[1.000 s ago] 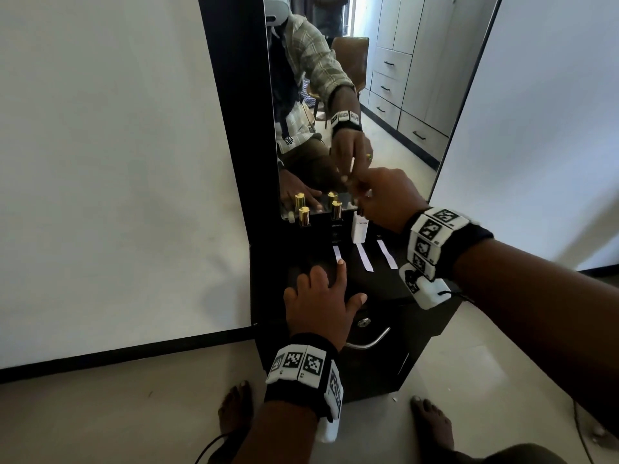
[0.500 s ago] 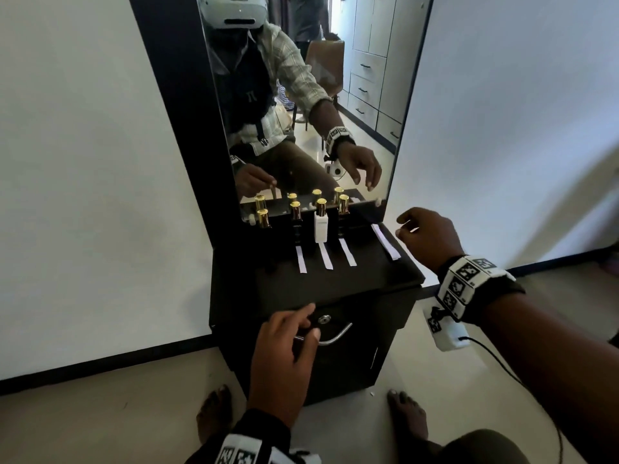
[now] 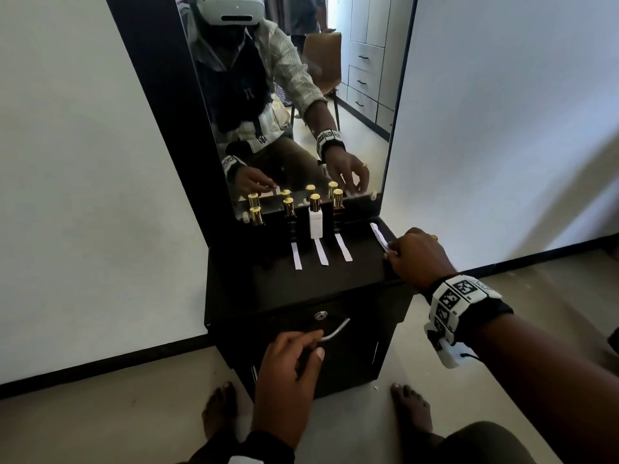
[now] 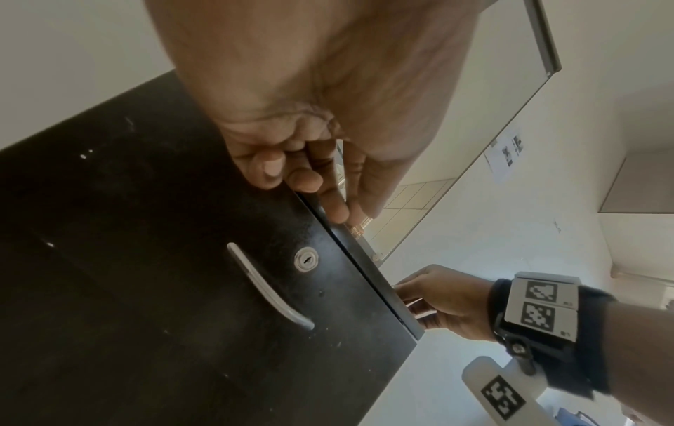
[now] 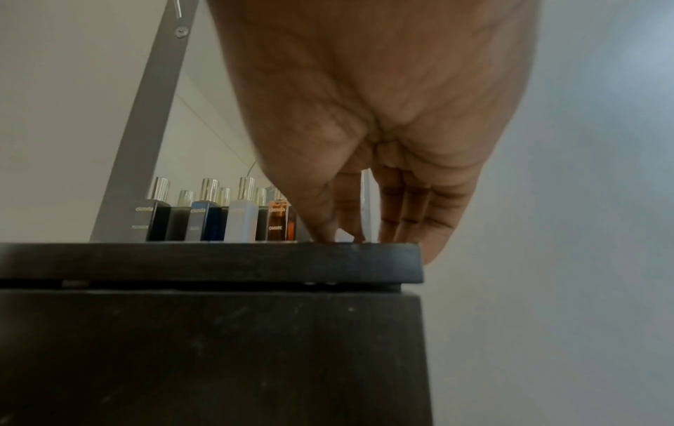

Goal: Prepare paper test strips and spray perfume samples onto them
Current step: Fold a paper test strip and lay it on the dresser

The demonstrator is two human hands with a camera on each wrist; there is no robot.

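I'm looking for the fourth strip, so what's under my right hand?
A white paper strip runs under the right hand at the cabinet top's right edge. Its near end is covered.

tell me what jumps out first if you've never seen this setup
Four gold-capped perfume bottles stand in a row at the back of a black cabinet, against a tall mirror that doubles them. Three white paper strips lie in front of three of the bottles. The right hand touches a fourth strip at the cabinet's right edge, and the left hand hangs by the drawer handle.
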